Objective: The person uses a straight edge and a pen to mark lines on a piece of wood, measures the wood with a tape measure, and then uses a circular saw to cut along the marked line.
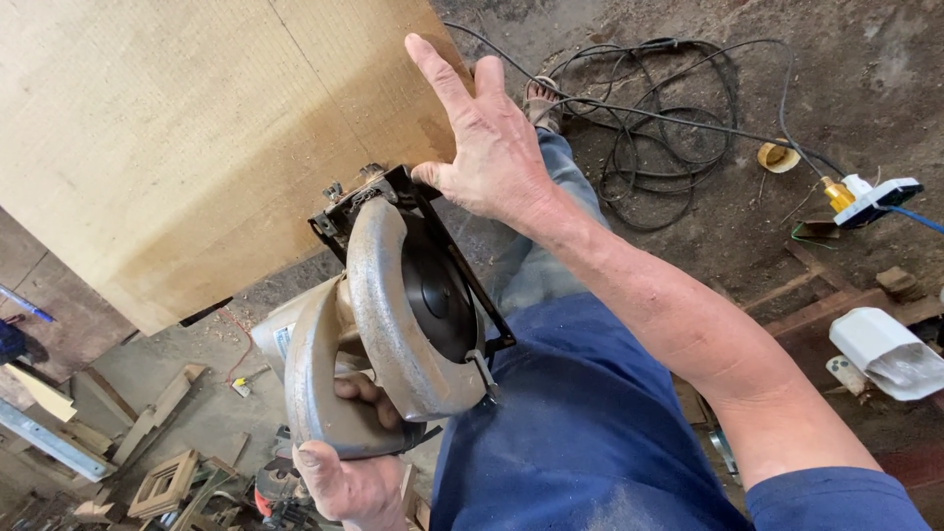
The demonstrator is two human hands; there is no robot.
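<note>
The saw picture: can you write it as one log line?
left hand: grips circular saw handle | right hand: on plywood board, thumb touching saw base

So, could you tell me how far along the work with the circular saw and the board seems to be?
The circular saw is already at the board's lower edge. In hand: the left hand grips the saw's handle, while the right hand rests on the board, thumb touching the saw's black base plate. No cut line shows in the visible face, so the cutting itself looks undone.
</note>
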